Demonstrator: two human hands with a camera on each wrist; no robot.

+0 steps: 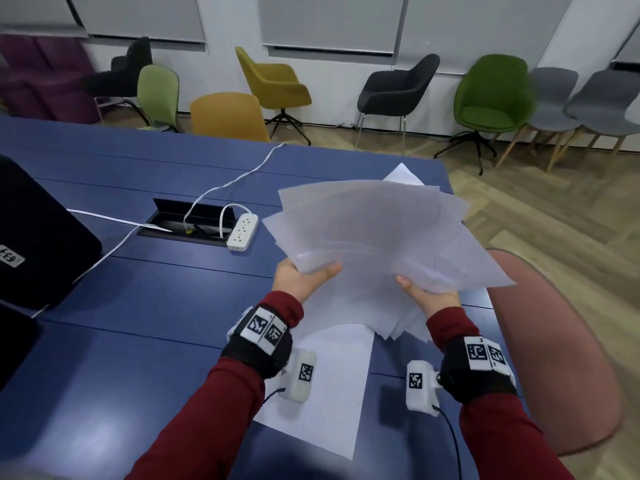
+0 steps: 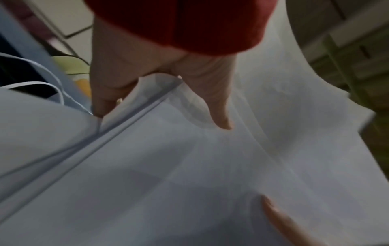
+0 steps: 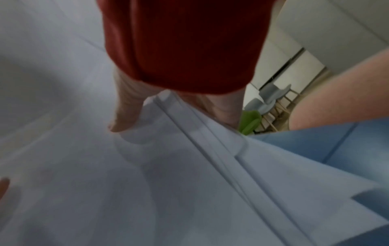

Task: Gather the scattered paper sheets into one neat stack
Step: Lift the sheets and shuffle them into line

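A fanned bundle of sheets [image 1: 377,237], edges uneven, is pinched above the blue table [image 1: 145,306] by the left hand [image 1: 301,277] and right hand [image 1: 427,296], one sheet [image 1: 325,386] lying flat beneath, bare tabletop leftward.

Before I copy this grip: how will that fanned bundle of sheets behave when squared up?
Probably floppy: the bundle of sheets curves between the left hand and right hand. Likely slippery: its edges are splayed. Seemingly light, since thumbs pinch only its near edge.

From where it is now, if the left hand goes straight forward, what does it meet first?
Only the fanned paper sheets that the left hand already grips. Beyond them the blue table looks free, though depth is unclear.
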